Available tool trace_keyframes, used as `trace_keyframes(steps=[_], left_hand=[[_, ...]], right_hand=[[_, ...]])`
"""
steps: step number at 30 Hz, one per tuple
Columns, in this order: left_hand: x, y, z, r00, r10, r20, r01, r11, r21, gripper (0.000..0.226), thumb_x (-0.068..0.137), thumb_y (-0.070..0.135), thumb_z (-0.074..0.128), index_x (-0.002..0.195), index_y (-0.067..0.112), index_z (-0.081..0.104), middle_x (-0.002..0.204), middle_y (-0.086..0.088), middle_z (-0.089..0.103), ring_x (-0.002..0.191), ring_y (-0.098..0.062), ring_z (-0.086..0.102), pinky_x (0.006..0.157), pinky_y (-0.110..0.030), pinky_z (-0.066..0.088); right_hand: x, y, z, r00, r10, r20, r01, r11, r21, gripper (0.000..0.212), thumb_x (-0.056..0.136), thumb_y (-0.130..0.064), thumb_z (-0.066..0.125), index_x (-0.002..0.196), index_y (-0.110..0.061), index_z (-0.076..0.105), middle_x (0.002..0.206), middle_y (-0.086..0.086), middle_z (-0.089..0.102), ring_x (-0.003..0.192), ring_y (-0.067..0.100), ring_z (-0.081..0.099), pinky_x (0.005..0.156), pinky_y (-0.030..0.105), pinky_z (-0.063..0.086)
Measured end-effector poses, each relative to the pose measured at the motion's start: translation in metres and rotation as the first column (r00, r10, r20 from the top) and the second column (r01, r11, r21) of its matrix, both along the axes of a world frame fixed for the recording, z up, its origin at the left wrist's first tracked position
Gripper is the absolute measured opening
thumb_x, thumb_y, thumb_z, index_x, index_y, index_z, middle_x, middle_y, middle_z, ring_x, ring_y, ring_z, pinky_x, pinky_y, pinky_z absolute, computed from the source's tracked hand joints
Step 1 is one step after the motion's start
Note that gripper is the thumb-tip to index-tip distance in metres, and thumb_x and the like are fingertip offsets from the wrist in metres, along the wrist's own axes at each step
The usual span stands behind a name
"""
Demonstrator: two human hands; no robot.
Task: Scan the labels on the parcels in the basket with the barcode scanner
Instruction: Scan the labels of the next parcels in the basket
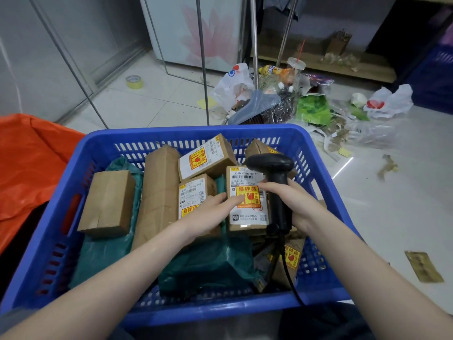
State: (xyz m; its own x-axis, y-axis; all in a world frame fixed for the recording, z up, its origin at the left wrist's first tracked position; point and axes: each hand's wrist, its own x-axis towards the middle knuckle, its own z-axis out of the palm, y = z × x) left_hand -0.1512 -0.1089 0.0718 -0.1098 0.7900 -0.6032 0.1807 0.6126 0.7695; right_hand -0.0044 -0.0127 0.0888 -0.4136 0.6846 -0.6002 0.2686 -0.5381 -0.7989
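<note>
A blue plastic basket (81, 155) holds several cardboard parcels and green plastic mailers (208, 263). My right hand (291, 200) grips the handle of a black barcode scanner (272, 165), whose head sits above a labelled parcel (247, 177) with a white shipping label and a yellow-and-red sticker. My left hand (210, 212) holds that parcel's left edge, thumb lying across the sticker. Two more labelled boxes (203, 155) (191, 192) lie just left of it. A tall plain box (159, 192) and a small plain box (107, 204) lie further left.
The scanner's black cable (289, 273) runs down over the basket's near rim. An orange bag (29, 155) lies to the left. Beyond the basket, plastic bags and rubbish (294, 99) litter the tiled floor, and a yellow tape roll (134, 82) lies far left.
</note>
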Motion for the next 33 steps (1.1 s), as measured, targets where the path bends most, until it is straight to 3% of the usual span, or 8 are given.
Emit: trace_keyframes(steps=[3, 8, 12, 17, 22, 27, 33], left_hand=[[-0.002, 0.0, -0.001, 1.0, 0.007, 0.018, -0.007, 1.0, -0.006, 0.047, 0.093, 0.05, 0.04, 0.135, 0.028, 0.037, 0.112, 0.014, 0.055, 0.088, 0.007, 0.049, 0.084, -0.021, 0.035], [-0.006, -0.002, -0.007, 1.0, 0.005, -0.029, -0.007, 0.998, -0.061, 0.077, 0.081, 0.068, 0.043, 0.142, 0.024, 0.024, 0.126, 0.01, 0.051, 0.119, -0.011, 0.047, 0.103, -0.034, 0.034], [-0.005, -0.001, -0.005, 1.0, -0.005, -0.022, 0.004, 0.998, -0.055, 0.07, 0.086, 0.064, 0.04, 0.142, 0.023, 0.028, 0.127, 0.009, 0.049, 0.116, -0.009, 0.044, 0.102, -0.032, 0.033], [-0.008, 0.0, 0.005, 0.999, 0.003, -0.042, -0.002, 1.0, 0.014, 0.061, 0.09, 0.059, 0.037, 0.142, 0.026, 0.033, 0.132, 0.01, 0.045, 0.116, -0.007, 0.039, 0.105, -0.035, 0.029], [-0.021, 0.002, 0.013, 0.994, 0.045, -0.1, -0.035, 0.994, 0.105, 0.055, 0.092, 0.056, 0.036, 0.139, 0.027, 0.038, 0.135, 0.011, 0.047, 0.13, -0.011, 0.04, 0.108, -0.037, 0.03], [-0.031, 0.001, 0.018, 0.979, 0.144, -0.143, -0.121, 0.98, 0.159, 0.049, 0.092, 0.053, 0.038, 0.134, 0.028, 0.04, 0.139, 0.007, 0.044, 0.119, -0.008, 0.04, 0.098, -0.031, 0.034], [-0.043, -0.005, 0.012, 0.958, 0.214, -0.189, -0.193, 0.974, 0.12, 0.053, 0.094, 0.048, 0.039, 0.139, 0.02, 0.035, 0.142, 0.001, 0.042, 0.113, -0.009, 0.041, 0.086, -0.03, 0.034]], right_hand=[[-0.002, 0.0, -0.007, 0.998, 0.039, 0.043, -0.039, 0.999, -0.004, 0.031, 0.085, -0.019, 0.068, 0.115, -0.015, 0.063, 0.101, 0.01, 0.074, 0.089, 0.024, 0.071, 0.068, 0.034, 0.056], [-0.005, -0.002, -0.009, 0.997, 0.055, 0.054, -0.055, 0.998, 0.003, 0.03, 0.085, -0.02, 0.069, 0.114, -0.017, 0.063, 0.105, 0.01, 0.074, 0.092, 0.025, 0.071, 0.071, 0.035, 0.057], [-0.007, -0.001, -0.008, 0.997, 0.046, 0.057, -0.047, 0.999, 0.007, 0.035, 0.084, -0.021, 0.069, 0.118, -0.018, 0.062, 0.109, 0.01, 0.072, 0.096, 0.026, 0.07, 0.08, 0.039, 0.057], [-0.006, 0.0, 0.0, 0.999, 0.033, 0.031, -0.033, 0.999, 0.007, 0.034, 0.086, -0.02, 0.067, 0.119, -0.017, 0.06, 0.102, 0.007, 0.073, 0.09, 0.023, 0.07, 0.07, 0.034, 0.055], [-0.01, 0.001, 0.009, 1.0, 0.003, 0.006, -0.003, 1.0, 0.029, 0.034, 0.087, -0.021, 0.066, 0.12, -0.018, 0.059, 0.104, 0.008, 0.073, 0.092, 0.024, 0.069, 0.07, 0.034, 0.054], [-0.018, -0.001, 0.015, 1.0, 0.019, -0.019, -0.017, 0.991, 0.13, 0.018, 0.088, -0.02, 0.065, 0.105, -0.022, 0.06, 0.099, 0.006, 0.072, 0.09, 0.022, 0.069, 0.077, 0.036, 0.056], [-0.031, -0.01, 0.013, 0.996, 0.087, -0.011, -0.085, 0.985, 0.151, 0.028, 0.086, -0.024, 0.067, 0.113, -0.019, 0.062, 0.105, 0.006, 0.071, 0.096, 0.02, 0.067, 0.077, 0.034, 0.054]])
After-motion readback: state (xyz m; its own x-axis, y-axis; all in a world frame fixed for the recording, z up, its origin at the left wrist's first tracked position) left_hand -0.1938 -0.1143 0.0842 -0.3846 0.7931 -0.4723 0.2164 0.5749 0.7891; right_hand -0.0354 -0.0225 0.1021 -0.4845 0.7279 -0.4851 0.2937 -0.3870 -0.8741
